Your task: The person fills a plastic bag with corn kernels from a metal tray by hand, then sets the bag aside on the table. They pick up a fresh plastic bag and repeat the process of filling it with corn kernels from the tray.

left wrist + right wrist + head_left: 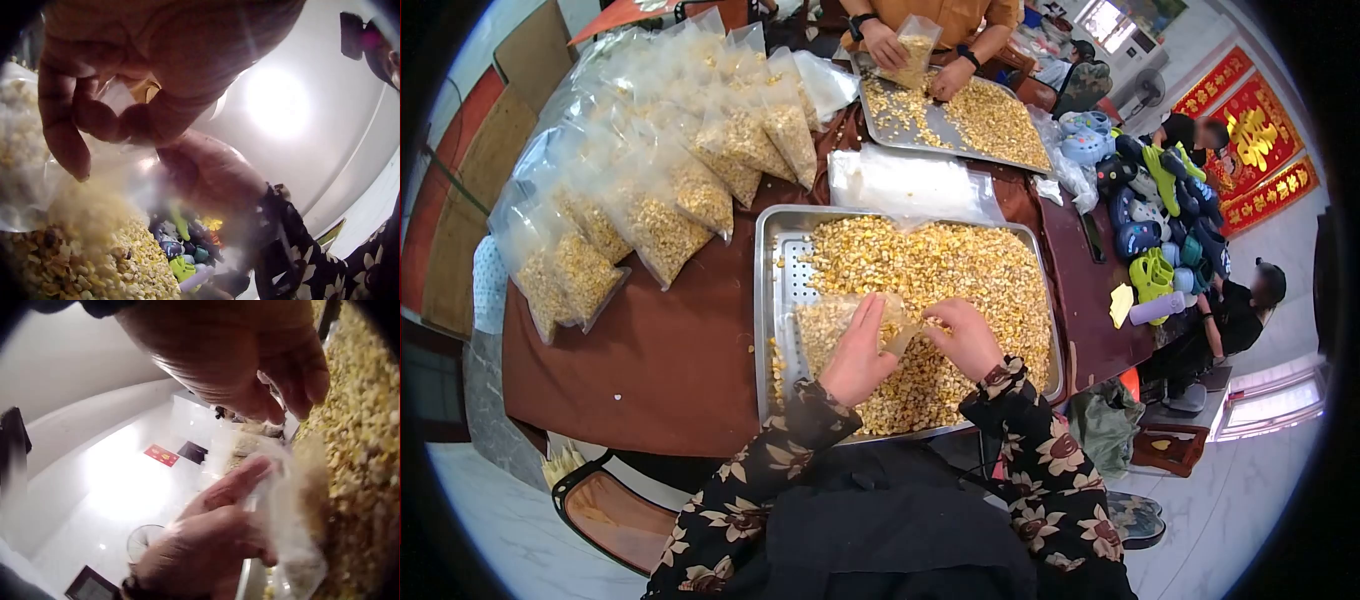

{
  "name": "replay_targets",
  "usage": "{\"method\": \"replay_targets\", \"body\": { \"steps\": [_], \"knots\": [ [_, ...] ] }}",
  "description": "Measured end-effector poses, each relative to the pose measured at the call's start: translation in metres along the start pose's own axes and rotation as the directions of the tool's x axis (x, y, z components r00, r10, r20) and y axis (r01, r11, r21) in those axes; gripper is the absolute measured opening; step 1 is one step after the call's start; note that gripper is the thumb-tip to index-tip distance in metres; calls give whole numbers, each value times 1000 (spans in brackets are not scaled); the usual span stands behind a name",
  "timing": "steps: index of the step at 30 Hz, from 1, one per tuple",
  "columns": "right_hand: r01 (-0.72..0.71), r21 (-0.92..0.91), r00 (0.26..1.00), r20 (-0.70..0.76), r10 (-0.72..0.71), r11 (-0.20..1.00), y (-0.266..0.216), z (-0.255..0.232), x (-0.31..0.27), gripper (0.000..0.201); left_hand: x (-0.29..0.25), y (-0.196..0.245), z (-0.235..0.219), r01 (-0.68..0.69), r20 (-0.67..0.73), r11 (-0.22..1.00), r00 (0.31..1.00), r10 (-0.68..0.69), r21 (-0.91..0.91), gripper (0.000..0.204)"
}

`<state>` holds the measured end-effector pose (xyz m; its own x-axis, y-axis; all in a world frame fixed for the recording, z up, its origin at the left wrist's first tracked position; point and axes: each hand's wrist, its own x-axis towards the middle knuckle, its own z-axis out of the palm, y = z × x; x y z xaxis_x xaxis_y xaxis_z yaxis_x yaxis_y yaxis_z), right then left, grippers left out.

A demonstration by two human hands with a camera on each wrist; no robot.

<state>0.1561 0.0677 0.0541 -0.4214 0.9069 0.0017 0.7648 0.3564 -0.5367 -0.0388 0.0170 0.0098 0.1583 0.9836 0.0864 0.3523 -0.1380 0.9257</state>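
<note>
My left hand (858, 355) grips the upper part of a clear plastic bag (815, 325) that is partly filled with yellow corn kernels. In the right wrist view the left hand's fingers lie along the bag (300, 569). Close beside the bag's mouth is my right hand (967, 340), its fingers bent loosely, with nothing visible between them. Below both hands, a metal tray (762, 300) holds a broad heap of corn kernels (960, 270). Perforated metal shows at the tray's left side.
Many filled corn bags (660, 225) stand on the brown tablecloth (650, 360) at the left. A stack of flat plastic bags (910, 185) lies behind my tray. Across the table a person fills a bag (915, 50) over another tray (940, 145). Colourful clogs (1150, 270) are piled at the right.
</note>
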Motion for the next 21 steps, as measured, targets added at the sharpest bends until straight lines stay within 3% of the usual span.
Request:
{"method": "replay_targets", "body": {
  "steps": [1,2,3,5,6,10,12,16,20,21],
  "knots": [
    [91,-162,996,24,-88,983,7,6,-4,29,0,-1,0,-4,0,1000,1000,4,-3,74],
    [80,-202,991,123,-56,976,12,10,-8,40,0,0,1,-4,0,1000,1000,4,-2,74],
    [80,-201,991,123,-56,976,7,10,-11,40,0,0,1,12,-10,999,1000,-12,-40,73],
    [233,-419,969,172,-176,877,-6,11,-15,47,-1,1,2,26,-15,997,1000,-28,-74,72],
    [233,-463,965,220,-143,855,-4,13,-18,51,0,1,3,26,-18,997,999,-28,-79,72],
    [214,-436,972,188,-144,874,11,23,-22,43,-1,2,1,27,-10,997,1000,-28,-79,72],
    [57,-223,995,97,-36,973,24,27,-21,28,-1,3,0,17,-3,999,1000,-17,-28,72],
    [3,-24,1000,-24,-3,1000,33,19,-18,17,0,0,1,-16,-8,998,1000,16,57,72],
    [-134,54,989,77,130,989,22,-3,-8,19,0,2,2,3,0,998,1000,-3,63,72],
    [-295,221,951,158,264,930,13,-9,-5,18,0,1,2,2,-1,999,1000,-2,54,72]
  ]
}}
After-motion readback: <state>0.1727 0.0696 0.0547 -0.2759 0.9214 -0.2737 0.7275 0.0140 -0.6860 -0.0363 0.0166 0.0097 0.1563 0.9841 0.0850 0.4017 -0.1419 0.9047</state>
